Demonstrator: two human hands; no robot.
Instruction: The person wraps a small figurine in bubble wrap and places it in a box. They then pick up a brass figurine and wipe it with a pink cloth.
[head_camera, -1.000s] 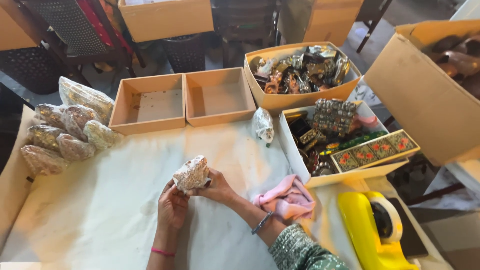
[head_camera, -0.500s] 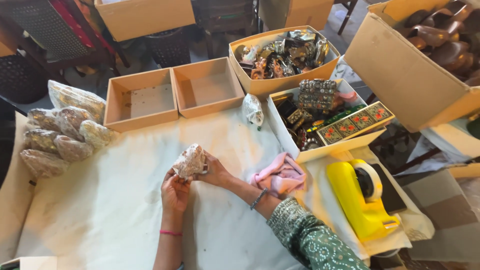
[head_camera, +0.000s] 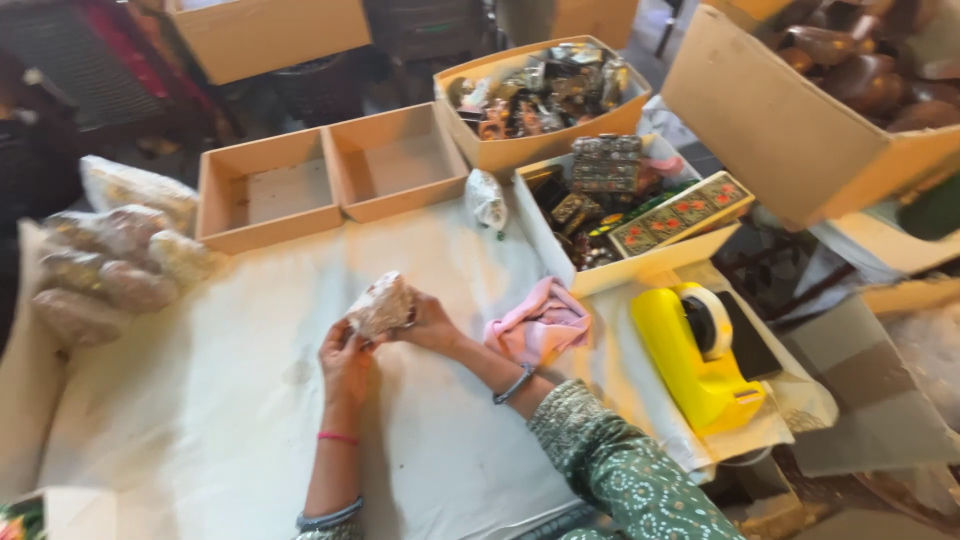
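Observation:
Both my hands hold a small lumpy packet (head_camera: 379, 303), whitish with brown specks, above the white cloth-covered table (head_camera: 200, 420). My left hand (head_camera: 345, 364) grips it from below and the left. My right hand (head_camera: 430, 322) grips it from the right side. A pink thread band sits on my left wrist and a dark bangle on my right. My right sleeve is green with a pale pattern.
A pink cloth (head_camera: 538, 325) lies right of my hands, beside a yellow tape dispenser (head_camera: 692, 354). Two empty cardboard trays (head_camera: 330, 170) stand behind. Boxes of ornate trinkets (head_camera: 545, 95) and painted boxes (head_camera: 620, 215) sit at right. Several wrapped packets (head_camera: 110, 255) pile at left.
The view has swung left and blurred a little, so everything sits further left in frame. My hands keep the packet, turning it slightly.

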